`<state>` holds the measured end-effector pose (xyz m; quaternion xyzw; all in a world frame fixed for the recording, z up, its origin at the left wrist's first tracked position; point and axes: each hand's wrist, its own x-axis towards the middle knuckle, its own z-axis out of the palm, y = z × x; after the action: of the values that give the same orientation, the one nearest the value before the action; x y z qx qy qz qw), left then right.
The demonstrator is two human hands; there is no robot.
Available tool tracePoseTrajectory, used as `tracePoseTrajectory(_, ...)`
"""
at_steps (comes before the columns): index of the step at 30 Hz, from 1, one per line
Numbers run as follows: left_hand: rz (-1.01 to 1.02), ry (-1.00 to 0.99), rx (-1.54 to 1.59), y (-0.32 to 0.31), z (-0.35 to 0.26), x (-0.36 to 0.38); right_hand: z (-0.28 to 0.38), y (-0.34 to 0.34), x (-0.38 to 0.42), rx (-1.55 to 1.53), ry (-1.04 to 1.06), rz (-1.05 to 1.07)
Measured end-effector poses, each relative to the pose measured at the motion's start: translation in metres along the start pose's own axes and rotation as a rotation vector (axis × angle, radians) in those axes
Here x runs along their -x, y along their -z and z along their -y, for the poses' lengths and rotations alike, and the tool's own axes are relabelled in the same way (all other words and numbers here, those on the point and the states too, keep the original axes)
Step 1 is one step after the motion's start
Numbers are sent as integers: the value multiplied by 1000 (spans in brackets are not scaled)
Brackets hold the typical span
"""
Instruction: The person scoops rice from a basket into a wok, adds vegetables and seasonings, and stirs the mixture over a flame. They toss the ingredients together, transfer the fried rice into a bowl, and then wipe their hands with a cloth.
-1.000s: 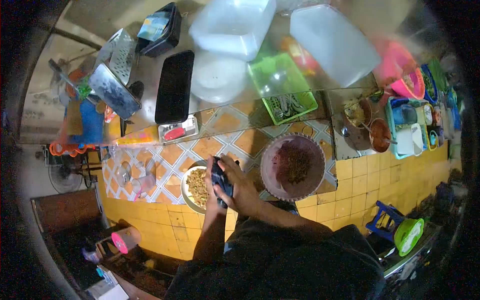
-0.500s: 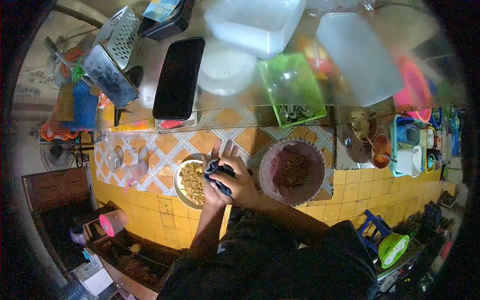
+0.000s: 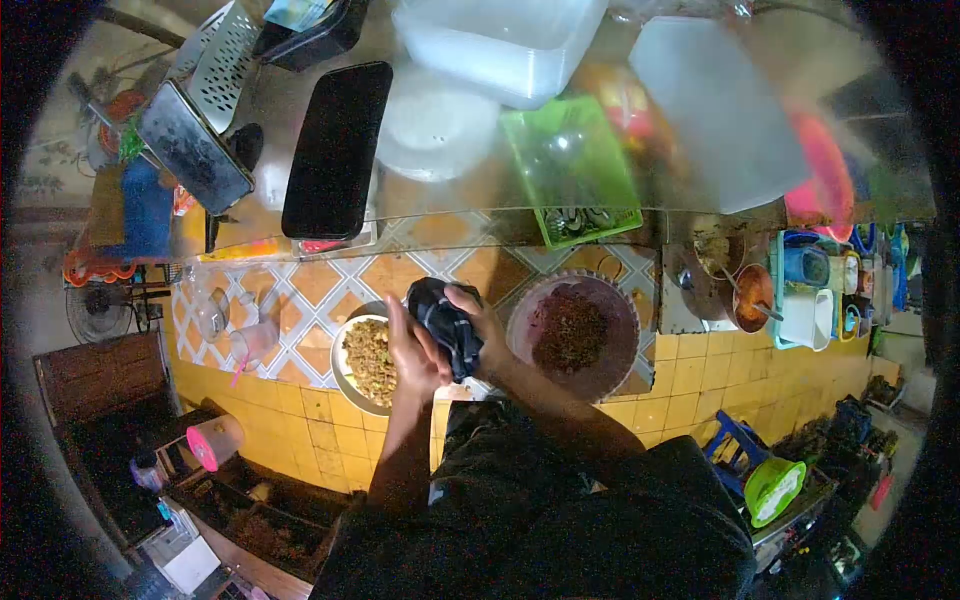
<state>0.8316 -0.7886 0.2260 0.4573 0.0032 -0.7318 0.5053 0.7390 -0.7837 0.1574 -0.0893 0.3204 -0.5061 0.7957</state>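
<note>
A crumpled dark cloth (image 3: 446, 322) with pale stripes is bunched between my two hands, above the tiled counter. My right hand (image 3: 484, 330) grips it from the right side, thumb near its top. Flat and stretched out, my left hand (image 3: 412, 350) stands at the cloth's left side, its palm turned toward it. Just left of that hand, a pale bowl (image 3: 340, 372) contains crumbly brown food with lighter pieces. On the other side, a pinkish scallop-edged basin (image 3: 622, 350) holds a dark brown, crumbly mass.
A glass shelf (image 3: 440, 208) crosses above the counter, carrying a black phone (image 3: 338, 150), white plastic containers (image 3: 500, 45) and a green basket (image 3: 572, 170). Clear cups (image 3: 255, 342) stand at the left. A copper-coloured pan (image 3: 752, 298) and a turquoise rack (image 3: 785, 290) are at the right.
My left hand has come away from its wrapped hold and now lies straight along the cloth's side. The cloth shows more and sits higher in my right hand. The view has shifted slightly.
</note>
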Motion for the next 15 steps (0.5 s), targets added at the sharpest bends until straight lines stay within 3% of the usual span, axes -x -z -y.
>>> tracePoseTrajectory(1, 0, 1, -1, -8, 0, -3, 3, -3, 8, -1, 1, -1)
tracePoseTrajectory(3, -400, -174, -559, -22, 3, -9, 9, -9, 24, -222, -76, 95)
tracePoseTrajectory(4, -401, -178, -558, -25, 1, -15, 6, -14, 22, -222, -76, 100)
tracePoseTrajectory(6, -481, -302, -544, -25, -1, -23, -7, -25, 22, -69, 279, -136)
tracePoseTrajectory(7, -476, -627, -571, -14, 5, -39, -1, -20, 30, 188, 266, -183)
tracePoseTrajectory(8, -477, -623, -574, 1, 7, -50, 0, -21, 31, 186, 264, -188)
tracePoseTrajectory(10, -264, -634, -403, 7, 2, -60, 5, -25, 28, 947, 901, -170)
tracePoseTrajectory(11, -141, -569, -295, 18, 9, -63, 8, -27, 28, 861, 878, -62)
tracePoseTrajectory(12, -141, -562, -305, 11, 9, -49, 9, -27, 28, 855, 875, -73)
tracePoseTrajectory(14, -149, -563, -625, -22, 9, -22, 21, -27, 14, 889, 762, -60)
tracePoseTrajectory(15, -104, -573, -575, -23, 18, -21, 25, -27, 7, 895, 784, -40)
